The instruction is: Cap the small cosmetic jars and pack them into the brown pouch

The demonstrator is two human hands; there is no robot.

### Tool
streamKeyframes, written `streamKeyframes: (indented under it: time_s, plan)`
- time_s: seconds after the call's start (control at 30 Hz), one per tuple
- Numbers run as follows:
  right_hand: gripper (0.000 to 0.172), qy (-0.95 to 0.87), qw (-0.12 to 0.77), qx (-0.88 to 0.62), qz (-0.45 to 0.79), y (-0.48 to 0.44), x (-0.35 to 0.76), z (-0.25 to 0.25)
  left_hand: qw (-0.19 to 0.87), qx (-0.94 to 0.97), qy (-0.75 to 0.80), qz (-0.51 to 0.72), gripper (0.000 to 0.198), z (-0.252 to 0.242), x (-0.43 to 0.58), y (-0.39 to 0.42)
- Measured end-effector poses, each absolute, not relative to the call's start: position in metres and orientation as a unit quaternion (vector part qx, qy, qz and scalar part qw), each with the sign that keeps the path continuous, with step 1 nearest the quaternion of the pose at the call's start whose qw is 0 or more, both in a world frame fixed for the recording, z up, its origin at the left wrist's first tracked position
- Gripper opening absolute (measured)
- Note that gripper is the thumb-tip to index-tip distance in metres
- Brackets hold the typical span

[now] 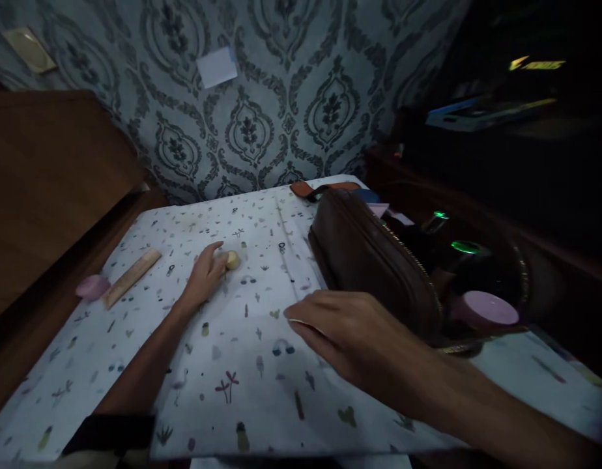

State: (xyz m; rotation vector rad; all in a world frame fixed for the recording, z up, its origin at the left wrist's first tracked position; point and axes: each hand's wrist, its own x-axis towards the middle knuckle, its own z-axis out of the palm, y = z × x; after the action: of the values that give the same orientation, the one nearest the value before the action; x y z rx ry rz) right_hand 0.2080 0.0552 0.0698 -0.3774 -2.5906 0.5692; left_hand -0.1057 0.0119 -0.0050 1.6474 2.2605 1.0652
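While the left hand [206, 275] half-curls at the small round yellow object [233, 260] on the white printed tablecloth [262, 417] — probably steadying it, grip unclear — the right hand [343, 329] is pinched together, anything held unclear, beside the dark-brown leather bag [352, 241], unzipped presumably for access.

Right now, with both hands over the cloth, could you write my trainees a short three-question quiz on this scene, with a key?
1. Fill in: the tan bar lies beside a ____ rounded object.

2. Which is nearest the left hand?
a) the tan bar
b) the small yellowish object
c) the rounded object

3. True or false: the fingers of the right hand are inside the dark brown bag.

Key:
1. pink
2. b
3. False; they are outside it, over the patterned cloth.
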Motion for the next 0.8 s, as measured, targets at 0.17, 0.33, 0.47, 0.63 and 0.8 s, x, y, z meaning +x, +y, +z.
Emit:
streamKeyframes:
  time_s: [0.17, 0.33, 0.47, 0.63, 0.8]
  plan:
    - [0.027, -0.898, 0.186, -0.192, 0.349, 0.064, 0.139, 0.039, 0.062, 0.585, 0.742, 0.320, 0.051, -0.017, -0.108, 0.010]
    - [0.045, -0.847, 0.221, -0.280, 0.395, 0.085, 0.084, 0.006, 0.089, 0.625, 0.702, 0.328, 0.038, -0.016, -0.107, 0.006]
    - [0.049, -0.852, 0.218, -0.269, 0.393, 0.086, 0.071, -0.013, 0.170, 0.667, 0.631, 0.358, 0.039, -0.010, -0.101, 0.000]
    - [0.033, -0.847, 0.243, -0.249, 0.402, 0.082, 0.074, -0.028, 0.298, 0.645, 0.601, 0.366, 0.051, 0.004, -0.117, -0.010]
    - [0.031, -0.850, 0.265, -0.232, 0.393, 0.084, 0.073, -0.036, 0.235, 0.695, 0.631, 0.250, 0.051, 0.012, -0.135, -0.014]
